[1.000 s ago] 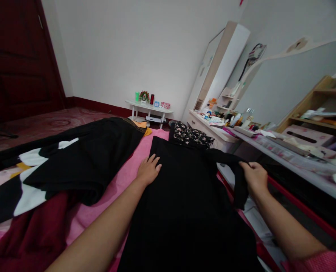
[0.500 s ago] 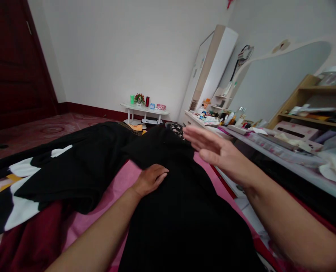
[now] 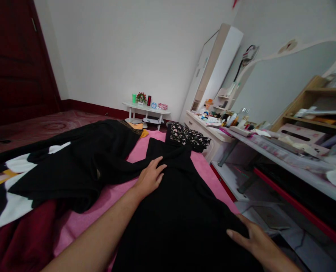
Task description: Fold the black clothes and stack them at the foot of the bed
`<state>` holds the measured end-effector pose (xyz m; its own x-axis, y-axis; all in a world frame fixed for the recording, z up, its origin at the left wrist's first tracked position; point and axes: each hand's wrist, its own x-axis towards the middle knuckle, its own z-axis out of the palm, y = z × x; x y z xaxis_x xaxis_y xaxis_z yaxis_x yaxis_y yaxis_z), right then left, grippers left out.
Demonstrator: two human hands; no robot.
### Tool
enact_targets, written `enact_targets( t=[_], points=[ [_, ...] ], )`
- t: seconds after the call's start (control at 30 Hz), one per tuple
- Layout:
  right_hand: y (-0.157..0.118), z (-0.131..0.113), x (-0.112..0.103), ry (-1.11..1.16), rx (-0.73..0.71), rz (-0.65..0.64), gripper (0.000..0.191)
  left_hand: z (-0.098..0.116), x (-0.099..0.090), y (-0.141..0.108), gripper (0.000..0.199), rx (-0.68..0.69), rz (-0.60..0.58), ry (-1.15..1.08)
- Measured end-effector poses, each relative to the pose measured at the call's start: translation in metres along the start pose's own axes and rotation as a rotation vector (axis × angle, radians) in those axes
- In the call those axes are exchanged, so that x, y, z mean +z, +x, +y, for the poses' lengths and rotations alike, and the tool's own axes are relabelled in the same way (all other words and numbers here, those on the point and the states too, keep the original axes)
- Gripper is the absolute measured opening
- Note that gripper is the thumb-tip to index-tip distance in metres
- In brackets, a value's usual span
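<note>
A black garment (image 3: 181,211) lies spread over a pink sheet (image 3: 207,175). On its upper left part rests my left hand (image 3: 150,175), fingers apart and pressing on the cloth. At the garment's lower right edge is my right hand (image 3: 250,238), its thumb on top of the cloth and its other fingers hidden beneath or behind the edge. Whether that hand grips the fabric cannot be made out. Left of the garment, more black clothing (image 3: 71,173) with white patches lies in a heap, touching it. A folded black floral cloth (image 3: 187,136) sits beyond the garment.
Dark red fabric (image 3: 26,234) lies at the lower left. On the right stands a dressing table (image 3: 270,151) crowded with bottles, beside a mirror (image 3: 287,83) and a wooden shelf (image 3: 295,102). A small white table (image 3: 145,107) stands by the far wall; a dark red door (image 3: 17,56) is at left.
My right hand has come down and toward me, from the air onto the garment's right edge. My left hand's fingers have spread. The garment's far part now lies lower, uncovering the floral cloth.
</note>
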<state>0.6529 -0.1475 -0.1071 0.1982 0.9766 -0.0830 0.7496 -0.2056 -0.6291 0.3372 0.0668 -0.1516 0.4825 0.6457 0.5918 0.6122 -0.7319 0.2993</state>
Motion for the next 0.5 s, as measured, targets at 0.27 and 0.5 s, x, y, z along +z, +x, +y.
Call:
enact_targets(
  t=[0.27,0.5],
  points=[
    [-0.023,-0.058,-0.021,0.282,0.029,-0.003,0.048,0.001,0.003,0.001,0.041,-0.076,-0.066,0.031],
    [-0.025,-0.046,-0.026,0.177,0.053,-0.003,0.044,0.0,0.002,0.001,0.046,-0.115,-0.045,-0.005]
  ],
)
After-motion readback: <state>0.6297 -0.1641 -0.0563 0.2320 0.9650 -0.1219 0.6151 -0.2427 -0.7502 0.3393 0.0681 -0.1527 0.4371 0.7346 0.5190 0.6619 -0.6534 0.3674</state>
